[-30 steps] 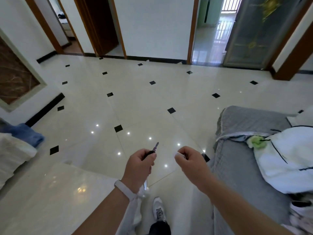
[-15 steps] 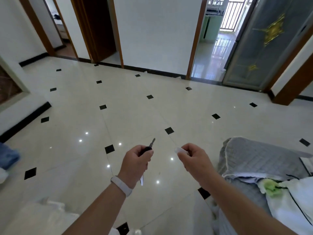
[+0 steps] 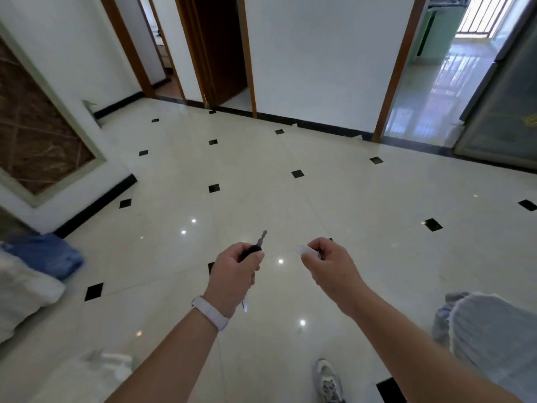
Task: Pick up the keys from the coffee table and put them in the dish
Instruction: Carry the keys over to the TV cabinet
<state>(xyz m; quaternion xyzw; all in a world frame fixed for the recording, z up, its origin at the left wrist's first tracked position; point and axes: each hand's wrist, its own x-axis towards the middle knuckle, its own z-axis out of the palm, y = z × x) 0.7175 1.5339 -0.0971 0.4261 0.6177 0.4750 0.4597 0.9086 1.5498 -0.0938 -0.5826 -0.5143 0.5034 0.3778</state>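
The left hand was curled into a fist around the dark head of a key, whose metal blade stuck up and forward out of the top of the grip; a second slim metal piece hung out below the fist, near the wrist, so the keys sat in this hand, held in the air over the floor. A white wristband circled that wrist. Just beside it, apart and at about the same height, the right hand was closed with thumb and fingers pinched on a small pale tag that jutted toward the left hand; what the tag was could not be told. Both bare forearms reached forward from the bottom of the view. Beneath them spread a glossy cream tile floor set with small black diamonds and dotted with light reflections. A pale shoe showed on the floor at the bottom edge. At lower right lay a grey quilted cover, and at far left a blue cloth rested on something white. Farther off stood white walls and wood-framed doorways.
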